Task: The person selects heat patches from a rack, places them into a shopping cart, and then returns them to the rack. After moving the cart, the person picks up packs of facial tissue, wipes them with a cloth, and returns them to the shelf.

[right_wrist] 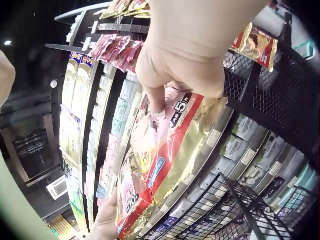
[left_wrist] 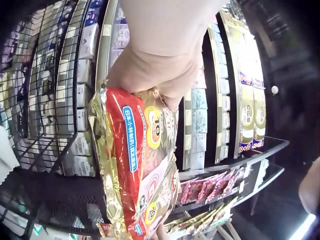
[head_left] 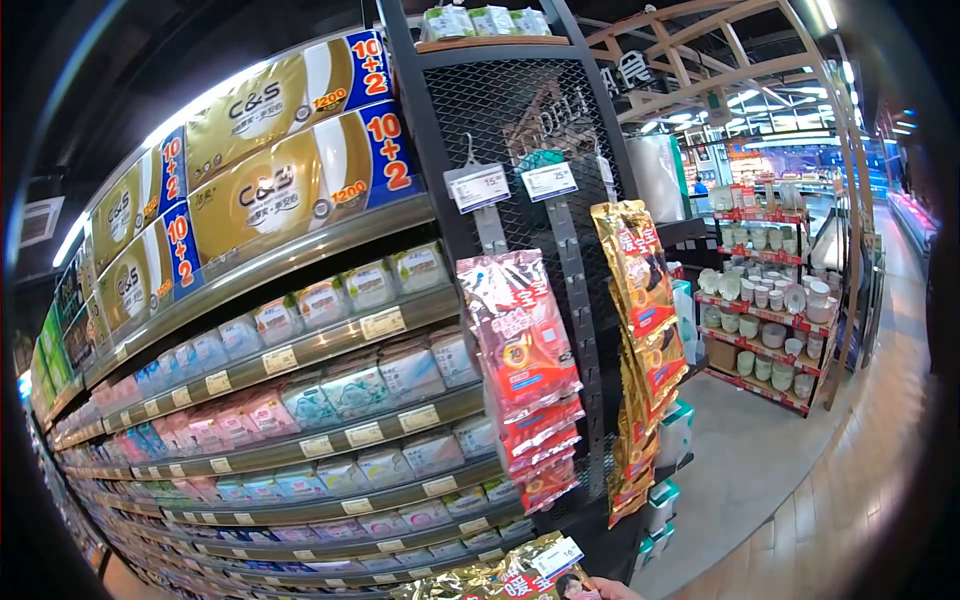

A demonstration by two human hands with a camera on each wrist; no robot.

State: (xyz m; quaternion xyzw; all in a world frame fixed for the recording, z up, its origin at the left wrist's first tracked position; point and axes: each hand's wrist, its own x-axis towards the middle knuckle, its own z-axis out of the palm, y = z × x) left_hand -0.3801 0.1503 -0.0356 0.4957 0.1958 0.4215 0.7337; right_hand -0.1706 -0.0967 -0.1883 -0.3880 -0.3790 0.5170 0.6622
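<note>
At the bottom of the head view are gold-and-red foil packs of body warmers (head_left: 490,582), with a white price tag (head_left: 557,556) over their upper edge. My right hand (head_left: 612,589) shows only as a sliver at their right end. In the left wrist view my left hand (left_wrist: 157,70) grips one end of the packs (left_wrist: 135,150), thumb and fingers bent over the edge. My right hand (right_wrist: 182,70) holds the opposite end in the right wrist view, where two packs (right_wrist: 172,137) overlap. Part of my left hand (right_wrist: 106,220) appears below there.
Similar gold packs (head_left: 640,290) and pink-red packs (head_left: 515,330) hang from hooks on a black mesh rack end (head_left: 440,110). Shelves of tissue packs (head_left: 355,385) run along the left. A black wire basket (left_wrist: 37,95) stands close by. Crockery shelves (head_left: 765,340) stand at right, beyond the floor (head_left: 740,490).
</note>
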